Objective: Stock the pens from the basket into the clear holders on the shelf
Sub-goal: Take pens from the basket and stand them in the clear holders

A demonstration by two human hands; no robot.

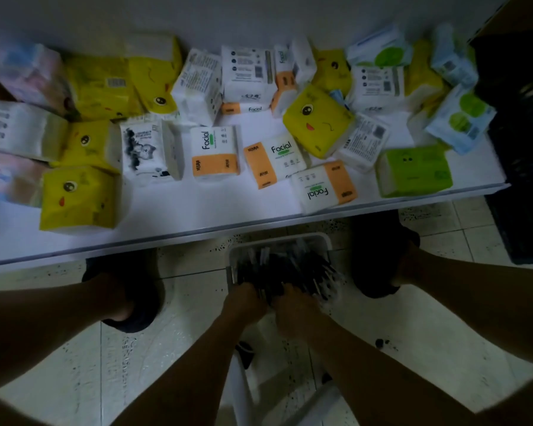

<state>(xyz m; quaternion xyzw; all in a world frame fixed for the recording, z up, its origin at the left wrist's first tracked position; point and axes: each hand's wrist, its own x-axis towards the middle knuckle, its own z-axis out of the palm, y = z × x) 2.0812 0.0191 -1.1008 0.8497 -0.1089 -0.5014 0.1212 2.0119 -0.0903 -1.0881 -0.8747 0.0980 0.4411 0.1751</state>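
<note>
1. Dim room, speckled tile floor (136,358); the white shelf (166,216) above it carries soft, plastic-wrapped tissue packs (216,155) (no clear holders in view).
2. Basket (280,238), pale rigid plastic, sits on the floor just under the shelf edge, full of pens (283,265).
3. Pens look dark, thin and stiff. Probably light, slick and quick to roll, so best gathered as a bundle round the mid-barrels.
4. Left hand (243,299) and right hand (294,305) are dug into the near end of the pile. Fingers are buried and blurred, so I can't tell if either has a grip.

A shop: tissue packs (215,153) of several brands crowd a white shelf (179,216) over tiled floor (130,358).
</note>
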